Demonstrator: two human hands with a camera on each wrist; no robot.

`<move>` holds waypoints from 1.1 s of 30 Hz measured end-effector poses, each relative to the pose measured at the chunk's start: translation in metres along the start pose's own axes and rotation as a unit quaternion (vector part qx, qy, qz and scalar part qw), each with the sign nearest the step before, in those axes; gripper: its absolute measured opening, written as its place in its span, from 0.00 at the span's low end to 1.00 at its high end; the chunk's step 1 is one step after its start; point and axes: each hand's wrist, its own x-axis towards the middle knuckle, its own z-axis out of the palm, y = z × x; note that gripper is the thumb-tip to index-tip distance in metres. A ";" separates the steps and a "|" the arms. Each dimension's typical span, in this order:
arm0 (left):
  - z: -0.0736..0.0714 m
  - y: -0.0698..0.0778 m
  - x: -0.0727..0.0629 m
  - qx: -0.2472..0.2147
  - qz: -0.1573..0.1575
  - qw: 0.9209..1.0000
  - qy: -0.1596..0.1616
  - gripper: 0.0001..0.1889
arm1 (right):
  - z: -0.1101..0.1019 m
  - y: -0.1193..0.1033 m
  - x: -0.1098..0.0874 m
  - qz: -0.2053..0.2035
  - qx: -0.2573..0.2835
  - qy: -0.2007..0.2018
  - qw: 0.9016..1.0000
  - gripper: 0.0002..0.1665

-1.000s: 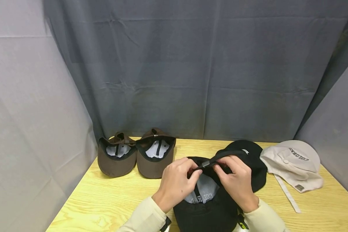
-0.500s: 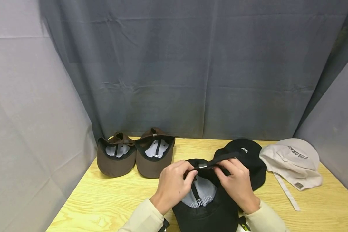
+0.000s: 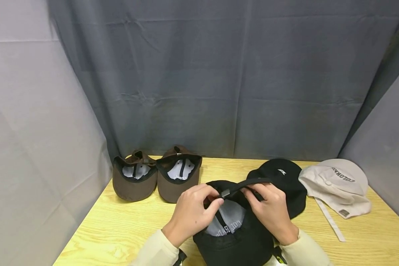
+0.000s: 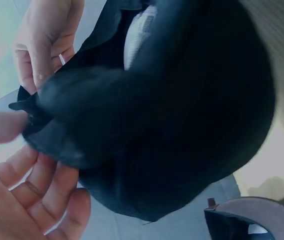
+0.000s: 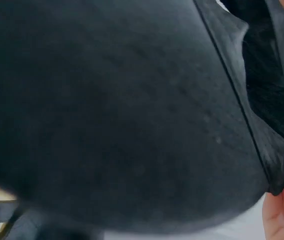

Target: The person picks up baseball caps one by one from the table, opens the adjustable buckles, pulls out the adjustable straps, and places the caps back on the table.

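A black cap is held between both hands in the head view, its inside facing up and its brim toward the person. My left hand pinches the back edge beside the metal buckle. Thumb and fingers of my right hand grip the other side of the back opening, where the black strap arches across. The left wrist view has the cap's dark crown filling its middle, with thumb and fingers on the strap end at left. In the right wrist view the cap's dark fabric covers most of the frame.
Two brown caps lie upturned at the back left of the wooden table. Behind my right hand is another black cap; right of it lies a beige cap with its strap hanging loose. Grey curtains enclose the back and sides.
My left hand has moved a little left, taking the buckle and that side of the cap with it. My right hand has stayed nearly in place, and the strap now slopes down toward the left.
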 end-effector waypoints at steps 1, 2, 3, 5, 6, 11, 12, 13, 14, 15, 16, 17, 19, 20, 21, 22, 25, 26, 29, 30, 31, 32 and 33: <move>-0.001 0.001 0.001 -0.009 0.005 1.000 -0.003 0.03 | -0.001 -0.001 0.001 -0.004 0.002 0.000 1.000 0.13; -0.003 0.002 0.003 -0.016 0.011 1.000 -0.005 0.02 | -0.001 -0.002 0.002 -0.006 0.005 0.000 1.000 0.14; -0.003 0.003 0.005 -0.022 0.017 1.000 -0.006 0.02 | -0.002 -0.003 0.003 -0.007 0.005 -0.001 1.000 0.15; -0.005 0.006 0.009 -0.027 0.028 0.999 -0.006 0.02 | -0.003 -0.004 0.004 -0.008 0.008 -0.001 1.000 0.10; -0.005 0.008 0.012 -0.031 0.032 0.999 -0.007 0.01 | -0.003 -0.005 0.004 -0.009 0.010 0.001 1.000 0.06; -0.004 0.017 0.021 -0.032 0.044 0.998 -0.023 0.03 | -0.006 -0.007 0.006 -0.010 0.016 0.010 1.000 0.07; -0.004 0.018 0.023 -0.029 0.047 0.998 -0.027 0.05 | -0.006 -0.007 0.007 -0.013 0.014 0.011 1.000 0.13; -0.003 0.020 0.024 -0.026 0.050 0.998 -0.030 0.06 | -0.007 -0.007 0.007 -0.015 0.014 0.013 1.000 0.17; -0.002 0.021 0.025 -0.024 0.052 0.998 -0.033 0.07 | -0.007 -0.008 0.008 -0.019 0.012 0.014 1.000 0.22; -0.001 0.022 0.026 -0.021 0.056 0.998 -0.035 0.08 | -0.007 -0.008 0.009 -0.022 0.011 0.015 1.000 0.26; -0.001 0.023 0.027 -0.018 0.059 0.997 -0.036 0.08 | -0.008 -0.008 0.010 -0.024 0.008 0.016 1.000 0.27; 0.000 0.025 0.028 -0.015 0.061 0.997 -0.037 0.09 | -0.008 -0.008 0.011 -0.029 0.005 0.019 0.999 0.29; 0.001 0.027 0.031 -0.014 0.060 0.997 -0.039 0.08 | -0.008 -0.009 0.012 -0.030 0.012 0.022 0.999 0.29; 0.001 0.028 0.032 -0.014 0.058 0.997 -0.040 0.08 | -0.009 -0.009 0.013 -0.030 0.013 0.022 0.999 0.29; 0.001 0.028 0.033 -0.015 0.055 0.997 -0.042 0.08 | -0.009 -0.009 0.013 -0.028 0.017 0.021 0.999 0.25; 0.001 0.029 0.034 -0.017 0.051 0.998 -0.045 0.08 | -0.010 -0.008 0.014 -0.028 0.020 0.020 0.999 0.24; 0.002 0.029 0.036 -0.025 0.036 0.998 -0.054 0.07 | -0.011 -0.008 0.015 -0.021 0.029 0.011 0.999 0.23; 0.002 0.029 0.036 -0.026 0.032 0.998 -0.056 0.07 | -0.011 -0.008 0.015 -0.020 0.031 0.007 0.999 0.20; 0.003 0.029 0.037 -0.026 0.024 0.998 -0.057 0.07 | -0.013 -0.007 0.015 -0.015 0.031 -0.002 0.999 0.09; 0.003 0.029 0.038 -0.026 0.024 0.998 -0.058 0.07 | -0.013 -0.008 0.016 -0.015 0.029 -0.004 0.999 0.04; 0.004 0.029 0.038 -0.026 0.025 0.998 -0.057 0.06 | -0.013 -0.008 0.016 -0.016 0.028 -0.005 0.999 0.02; 0.004 0.029 0.039 -0.025 0.026 0.998 -0.057 0.06 | -0.014 -0.008 0.017 -0.018 0.028 -0.005 0.999 0.06; 0.004 0.030 0.039 -0.027 0.028 0.998 -0.057 0.06 | -0.014 -0.008 0.017 -0.019 0.027 -0.003 0.999 0.08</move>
